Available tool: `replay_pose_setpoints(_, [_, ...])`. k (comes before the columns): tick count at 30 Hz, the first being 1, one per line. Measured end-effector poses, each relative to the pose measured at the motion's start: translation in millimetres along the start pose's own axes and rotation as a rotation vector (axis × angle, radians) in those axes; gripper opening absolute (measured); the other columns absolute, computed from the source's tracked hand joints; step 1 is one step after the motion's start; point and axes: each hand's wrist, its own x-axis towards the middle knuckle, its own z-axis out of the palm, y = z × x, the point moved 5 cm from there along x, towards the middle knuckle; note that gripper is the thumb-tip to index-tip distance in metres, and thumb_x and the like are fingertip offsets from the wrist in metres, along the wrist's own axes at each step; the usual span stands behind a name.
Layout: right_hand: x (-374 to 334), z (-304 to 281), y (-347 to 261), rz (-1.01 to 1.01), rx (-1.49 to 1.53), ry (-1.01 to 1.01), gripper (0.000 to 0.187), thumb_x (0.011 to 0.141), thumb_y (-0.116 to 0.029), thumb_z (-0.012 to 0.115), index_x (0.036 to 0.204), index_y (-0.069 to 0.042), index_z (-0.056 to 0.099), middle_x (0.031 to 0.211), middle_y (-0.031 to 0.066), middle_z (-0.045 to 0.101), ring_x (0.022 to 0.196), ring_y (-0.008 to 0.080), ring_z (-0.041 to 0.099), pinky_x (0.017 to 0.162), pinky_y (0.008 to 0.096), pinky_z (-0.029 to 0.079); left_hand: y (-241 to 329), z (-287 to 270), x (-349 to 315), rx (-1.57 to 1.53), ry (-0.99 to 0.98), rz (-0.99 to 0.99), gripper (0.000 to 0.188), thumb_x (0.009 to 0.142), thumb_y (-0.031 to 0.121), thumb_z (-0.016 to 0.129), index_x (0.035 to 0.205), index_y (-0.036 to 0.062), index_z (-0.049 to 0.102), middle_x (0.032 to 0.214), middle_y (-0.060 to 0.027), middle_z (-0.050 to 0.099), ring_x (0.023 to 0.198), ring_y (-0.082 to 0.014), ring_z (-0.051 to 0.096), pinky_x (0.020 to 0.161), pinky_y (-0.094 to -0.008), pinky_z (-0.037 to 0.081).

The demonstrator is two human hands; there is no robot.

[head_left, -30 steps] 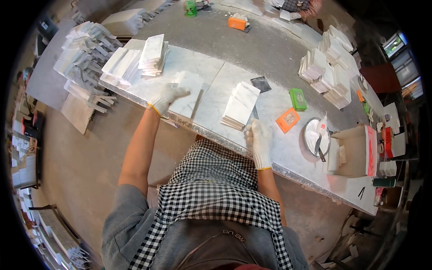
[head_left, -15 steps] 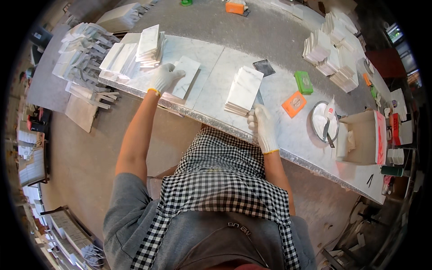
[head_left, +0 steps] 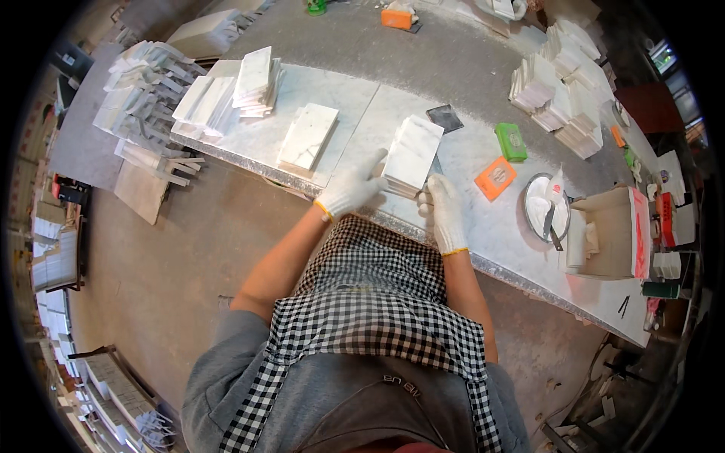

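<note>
My left hand point(head_left: 353, 186), in a white knit glove with a yellow cuff, is at the near left side of a stack of white marbled tiles point(head_left: 414, 149). Its fingers are spread, and nothing shows in them. My right hand point(head_left: 445, 213), gloved the same way, is closed at the stack's near right corner. From it a thin grey metal blade point(head_left: 436, 164) points away along the stack's right side; the handle is hidden in the fist. Further left a lower stack of similar tiles point(head_left: 309, 136) lies on the pale worktop point(head_left: 343, 140).
More tiles point(head_left: 255, 79) stand at the worktop's far left. A dark square pad point(head_left: 445, 118), a green box point(head_left: 510, 142) and an orange box point(head_left: 495, 178) lie to the right. Beyond are a bowl of white paste point(head_left: 538, 208), an open carton point(head_left: 604, 234) and tile stacks point(head_left: 563, 98).
My left hand has let go of the tile on the left stack and moved right to the middle stack. My right hand stays almost where it was, with the blade.
</note>
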Motion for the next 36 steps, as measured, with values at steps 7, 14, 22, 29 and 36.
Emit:
replay_pose_setpoints(7, [-2.7,16.0,-13.8,-0.002,-0.048,0.016,0.027,0.099,-0.022,0.058,0.111,0.002,0.058,0.081,0.0007,0.054,0.062,0.0058,0.048,0.05,0.0202,0.041,12.4,24.7,-9.5,-0.153,0.006,-0.032,0.078,0.089,0.019,0.067,0.153,-0.0021,0.028,0.104,-0.0198,0.069,0.094,-0.0254,0.068,0.085,-0.036,0.055])
replay_pose_setpoints(14, [2.0,4.6,-14.8,0.029,-0.068,0.071,0.024,0.099,-0.024,0.057,0.106,-0.001,0.059,0.082,0.0011,0.056,0.062,0.0058,0.048,0.049,0.0205,0.04,9.7,40.2,-15.3,-0.297,-0.034,0.018,0.067,0.094,0.02,0.063,0.149,-0.0054,0.035,0.11,-0.018,0.069,0.09,-0.0186,0.069,0.075,-0.0301,0.056])
replay_pose_setpoints(22, [-16.7,6.0,-19.7,-0.203,-0.098,-0.034,0.032,0.1,-0.026,0.056,0.113,0.002,0.063,0.091,0.0023,0.062,0.075,0.0087,0.055,0.066,0.0245,0.046,12.8,21.0,-20.0,-0.58,0.119,0.0,0.045,0.1,0.028,0.057,0.13,-0.0049,0.058,0.106,-0.0148,0.069,0.094,-0.0167,0.065,0.078,-0.0304,0.054])
replay_pose_setpoints(29, [-71.0,62.0,-38.4,-0.259,-0.199,-0.046,0.037,0.099,-0.03,0.061,0.117,0.003,0.062,0.093,0.0019,0.061,0.079,0.008,0.053,0.068,0.0239,0.045,-0.5,24.2,-10.7,-1.054,0.271,-0.131,0.047,0.104,0.035,0.052,0.128,-0.006,0.057,0.118,-0.015,0.065,0.108,-0.0212,0.061,0.091,-0.0346,0.052])
replay_pose_setpoints(36, [-68.0,71.8,-15.0,-0.207,-0.26,-0.205,0.039,0.099,-0.024,0.059,0.126,0.003,0.06,0.105,0.0062,0.064,0.091,0.0116,0.06,0.079,0.0263,0.051,-15.1,11.9,-20.6,-1.179,0.456,-0.209,0.045,0.104,0.033,0.052,0.124,-0.0064,0.059,0.113,-0.0138,0.066,0.098,-0.0207,0.065,0.084,-0.0339,0.055])
